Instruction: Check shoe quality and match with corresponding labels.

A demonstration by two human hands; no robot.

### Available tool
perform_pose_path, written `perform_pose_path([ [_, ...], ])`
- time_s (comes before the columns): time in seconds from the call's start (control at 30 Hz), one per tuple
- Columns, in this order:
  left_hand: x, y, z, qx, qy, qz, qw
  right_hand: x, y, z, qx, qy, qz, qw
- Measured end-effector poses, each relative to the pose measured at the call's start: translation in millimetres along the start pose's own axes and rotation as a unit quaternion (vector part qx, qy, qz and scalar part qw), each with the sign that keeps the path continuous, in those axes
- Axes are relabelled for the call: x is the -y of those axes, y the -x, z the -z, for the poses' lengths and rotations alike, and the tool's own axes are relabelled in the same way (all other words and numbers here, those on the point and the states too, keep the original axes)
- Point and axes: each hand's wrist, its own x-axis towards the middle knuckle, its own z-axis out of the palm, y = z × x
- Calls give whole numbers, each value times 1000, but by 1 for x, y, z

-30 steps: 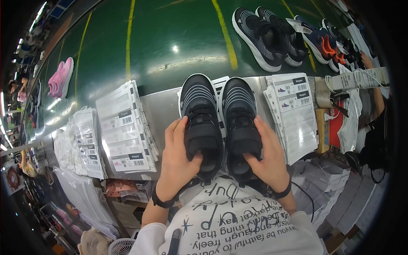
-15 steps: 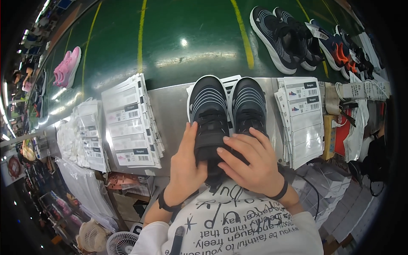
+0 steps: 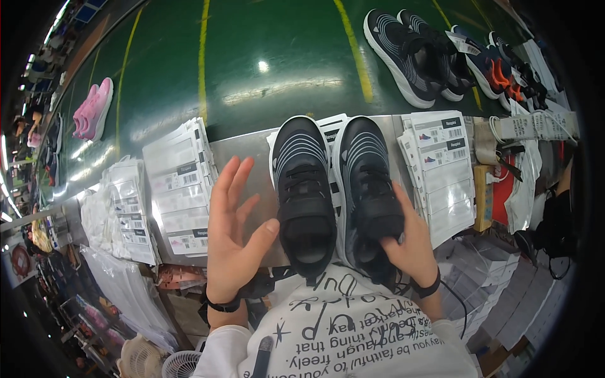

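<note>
Okay so both shoes are side by side on the metal strip [image 3: 259, 184], toes toward the green table [image 3: 252, 63], heels right by my shirt [image 3: 353, 327] (can't tell if they touch it). My right hand [image 3: 413, 246] has the right shoe [image 3: 368, 173] pinched at the collar, thumb inside the opening, fingers along the outer side. My left hand [image 3: 232, 255] is spread wide with nothing in it, thumb just beside the left shoe [image 3: 305, 208]; I can't tell if the tip brushes it. So nothing really has that shoe, and its heel looks like it hangs past the near edge. If I lean back or bump it, I reckon it could tip into my lap. There's a label sheet [image 3: 332, 133] under the toes too, and dragging either shoe might crease it or pull it along. Swing my left hand out carelessly and I'd probably knock the left stack [image 3: 173, 160]; the right stack [image 3: 444, 189] has the same problem with my right knuckles.
</note>
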Motion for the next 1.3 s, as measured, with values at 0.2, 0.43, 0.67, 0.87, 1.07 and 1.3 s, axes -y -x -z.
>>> perform_pose_path([
  [0.2,-8,-16,-30,71,-5,-65,995,-8,22,4,-12,-70,64,995],
  [0.43,-21,-22,-46,181,60,-71,979,-14,47,1,-58,36,235,970],
  [0.67,-17,-14,-46,148,157,-66,974,-10,45,2,-96,37,287,952],
  [0.87,-18,-11,-43,131,132,-109,976,-11,44,4,-77,-4,276,958],
  [1.07,-27,-10,-39,124,126,-87,980,-12,43,6,-57,-19,263,963],
  [1.3,-25,-11,-40,113,129,-93,981,-11,41,6,-54,-13,265,963],
])
